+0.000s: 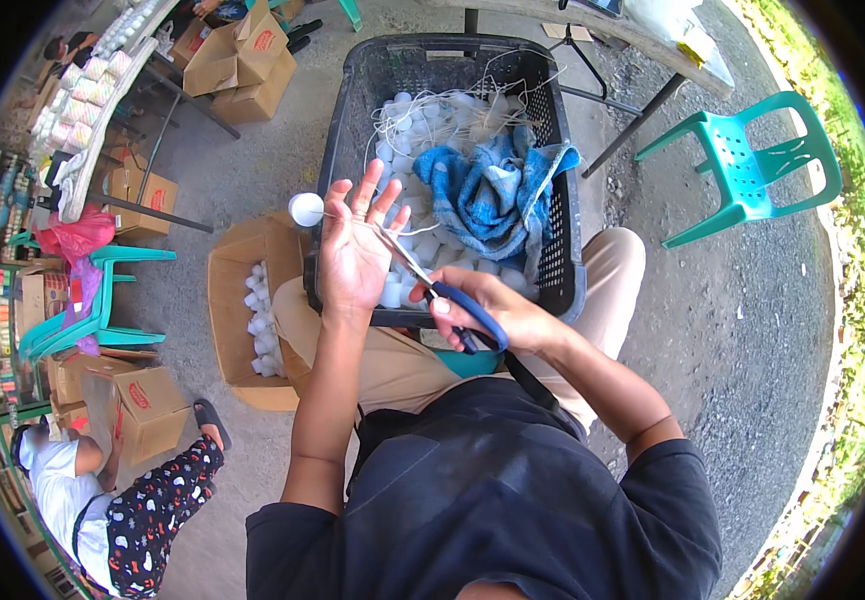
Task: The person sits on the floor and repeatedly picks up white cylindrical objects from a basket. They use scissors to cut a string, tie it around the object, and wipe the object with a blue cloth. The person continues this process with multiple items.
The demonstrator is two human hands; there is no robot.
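My left hand (356, 245) is raised palm up over the near-left part of a black basket, fingers spread. A thin white string (361, 221) crosses its fingers. Just left of the thumb, at the string's end, is a small white cup-shaped piece (306, 209). My right hand (493, 308) grips scissors (468, 312) with dark blue handles. Their blades point up-left and meet the string beside my left palm; whether they touch it I cannot tell. Many white pieces (400, 135) and loose strings (473, 118) lie in the basket below.
The black basket (331, 150) stands between my knees, a blue cloth (488, 195) bunched inside. Left of it is a cardboard box (236, 365) with more white pieces. Green chairs (758, 160) stand at both sides. A table (653, 45) is ahead; a person (138, 520) sits lower left.
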